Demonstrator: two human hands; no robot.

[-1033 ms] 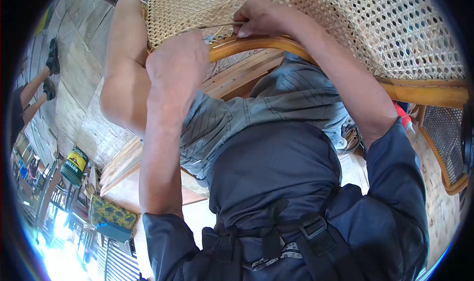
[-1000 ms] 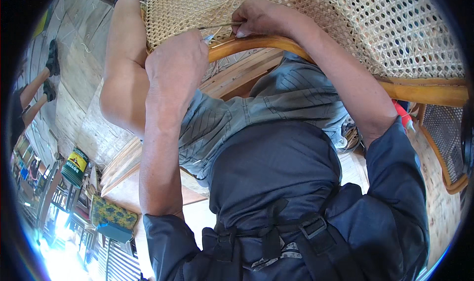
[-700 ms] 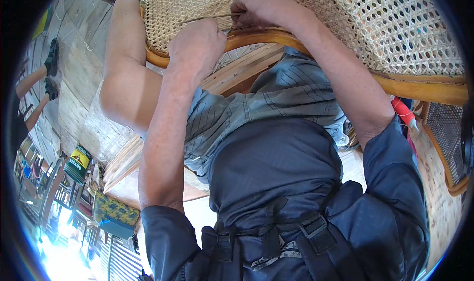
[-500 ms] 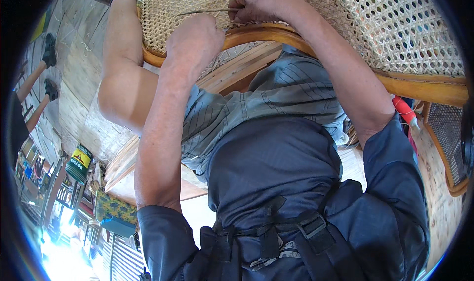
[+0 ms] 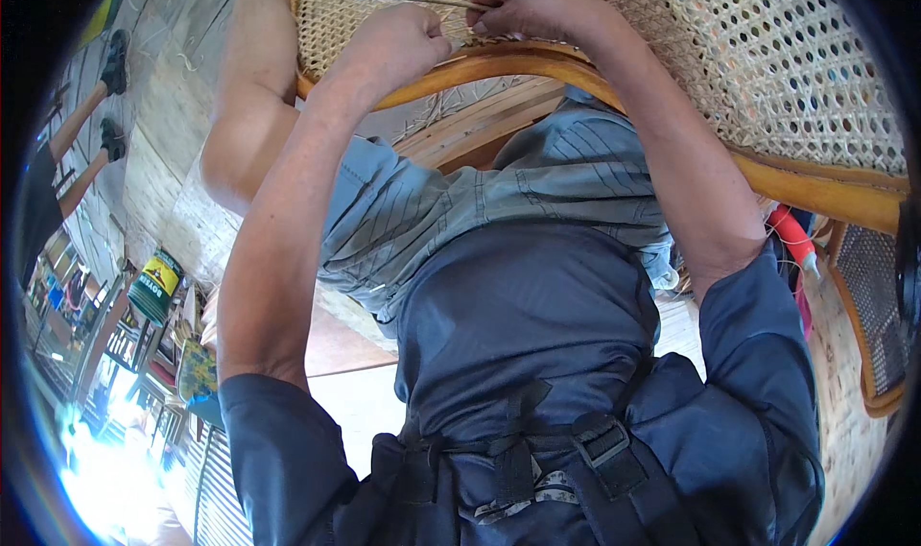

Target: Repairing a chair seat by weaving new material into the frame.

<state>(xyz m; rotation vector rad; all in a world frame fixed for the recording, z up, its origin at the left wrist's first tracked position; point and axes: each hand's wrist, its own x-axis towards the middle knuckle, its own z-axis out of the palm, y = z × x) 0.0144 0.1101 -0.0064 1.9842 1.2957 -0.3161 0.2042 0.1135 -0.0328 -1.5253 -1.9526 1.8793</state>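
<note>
A woven cane panel [image 5: 767, 57] in a curved brown wooden frame [image 5: 523, 63] lies across the top of the view. My right hand [image 5: 537, 11] pinches a thin, pointed stick [image 5: 436, 1], which points left above the weave. My left hand [image 5: 398, 45] is closed just left of it, over the near edge of the frame. Its fingertips face away from view, so what they hold, if anything, is hidden. Loose cane strands lie on the panel near both hands.
Wooden strips [image 5: 480, 124] lie beneath the frame, beyond my lap. A red tube-shaped thing [image 5: 791, 234] and another cane-panelled frame [image 5: 868, 296] are at right. A green and yellow can [image 5: 155, 287] stands at left. Farther left, another person's legs [image 5: 82, 129] show.
My left hand has moved up and to the right, with its elbow swung outward to the left. My right hand has shifted slightly right, still holding the stick.
</note>
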